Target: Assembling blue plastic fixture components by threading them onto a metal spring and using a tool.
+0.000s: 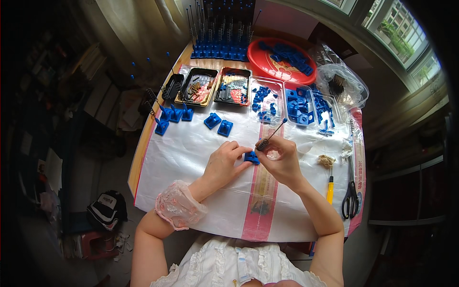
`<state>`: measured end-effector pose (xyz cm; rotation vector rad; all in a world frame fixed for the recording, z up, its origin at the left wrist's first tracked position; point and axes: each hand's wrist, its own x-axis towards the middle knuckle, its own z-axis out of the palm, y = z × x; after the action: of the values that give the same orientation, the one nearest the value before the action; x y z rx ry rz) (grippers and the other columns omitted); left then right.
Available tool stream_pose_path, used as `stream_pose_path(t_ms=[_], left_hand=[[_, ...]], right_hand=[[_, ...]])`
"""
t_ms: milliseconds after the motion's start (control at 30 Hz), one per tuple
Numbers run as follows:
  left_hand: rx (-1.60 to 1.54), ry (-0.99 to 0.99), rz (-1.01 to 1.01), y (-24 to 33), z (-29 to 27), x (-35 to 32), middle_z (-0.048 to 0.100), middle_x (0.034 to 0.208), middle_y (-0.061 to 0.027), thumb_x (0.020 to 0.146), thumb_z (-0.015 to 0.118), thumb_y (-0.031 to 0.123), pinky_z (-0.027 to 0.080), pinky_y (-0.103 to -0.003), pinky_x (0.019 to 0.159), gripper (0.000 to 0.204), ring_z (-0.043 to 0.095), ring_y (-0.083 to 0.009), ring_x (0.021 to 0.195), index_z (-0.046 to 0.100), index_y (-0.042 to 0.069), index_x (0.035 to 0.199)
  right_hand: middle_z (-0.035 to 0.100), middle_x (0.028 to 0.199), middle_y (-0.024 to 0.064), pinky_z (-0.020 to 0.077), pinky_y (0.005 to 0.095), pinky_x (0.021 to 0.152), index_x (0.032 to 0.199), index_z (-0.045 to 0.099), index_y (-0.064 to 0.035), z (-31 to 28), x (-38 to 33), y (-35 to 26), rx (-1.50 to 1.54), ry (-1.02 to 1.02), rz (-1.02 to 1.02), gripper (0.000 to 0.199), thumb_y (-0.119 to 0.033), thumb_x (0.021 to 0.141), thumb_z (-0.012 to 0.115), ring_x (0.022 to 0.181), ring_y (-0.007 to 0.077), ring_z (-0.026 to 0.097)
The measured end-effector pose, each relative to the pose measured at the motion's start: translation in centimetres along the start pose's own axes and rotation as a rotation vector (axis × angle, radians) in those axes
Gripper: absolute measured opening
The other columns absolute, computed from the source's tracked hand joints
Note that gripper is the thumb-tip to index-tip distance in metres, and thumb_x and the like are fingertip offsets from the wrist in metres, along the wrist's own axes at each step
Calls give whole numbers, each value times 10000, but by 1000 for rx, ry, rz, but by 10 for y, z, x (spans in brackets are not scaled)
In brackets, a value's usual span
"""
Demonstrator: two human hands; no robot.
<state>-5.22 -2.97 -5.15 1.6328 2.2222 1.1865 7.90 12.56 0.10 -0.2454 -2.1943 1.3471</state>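
Observation:
Near the middle of the table, a small blue plastic base (251,157) lies on the white sheet, pinched by the fingers of my left hand (223,163). My right hand (283,160) grips a dark coil spring with a thin rod (273,132) that ends in a blue ball. The rod leans up to the right, and the spring's lower end is at the blue base; my fingers hide whether the two are joined. Beyond my left hand sit two loose blue bases (218,124). Several blue bases with springs and rods (174,113) stand farther left.
Along the back are black trays (213,101) of small parts, clear boxes (252,115) of blue pieces, a red basin (256,67) and rows of finished-looking spring pieces (220,50). At right lie a yellow-handled screwdriver (330,191), black scissors (350,201) and a plastic bag (342,71).

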Motion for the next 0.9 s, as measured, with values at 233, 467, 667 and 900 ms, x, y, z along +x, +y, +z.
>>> stream_pose_path(t_ms=[233,467,667,900], left_hand=[[-4,7,7,0,0,0,625,880,-39,842,842,196,531,-370,741,345,632,-223,838,748,131,1168],[-8,10,10,0,0,0,624,881,-41,841,841,191,532,-369,745,348,633,-222,837,746,126,1169],[-5,15,17,0,0,0,620,878,-40,840,840,194,529,-368,745,340,631,-223,838,747,125,1160],[-8,19,22,-1,1,0,616,873,-39,843,839,196,524,-372,739,336,624,-225,831,747,127,1159]], right_hand=[[744,835,109,587,297,722,922,707,41,0,0,0,-7,3,-6,107,35,829,759,763,167,746],[747,846,112,589,297,722,923,709,44,1,0,-1,4,5,-9,105,40,830,758,768,169,750],[748,846,113,590,295,723,924,709,47,1,0,0,-13,11,-20,108,40,831,764,768,170,752],[747,853,114,592,293,725,929,709,49,1,-1,1,-4,11,-10,111,39,835,768,774,170,753]])
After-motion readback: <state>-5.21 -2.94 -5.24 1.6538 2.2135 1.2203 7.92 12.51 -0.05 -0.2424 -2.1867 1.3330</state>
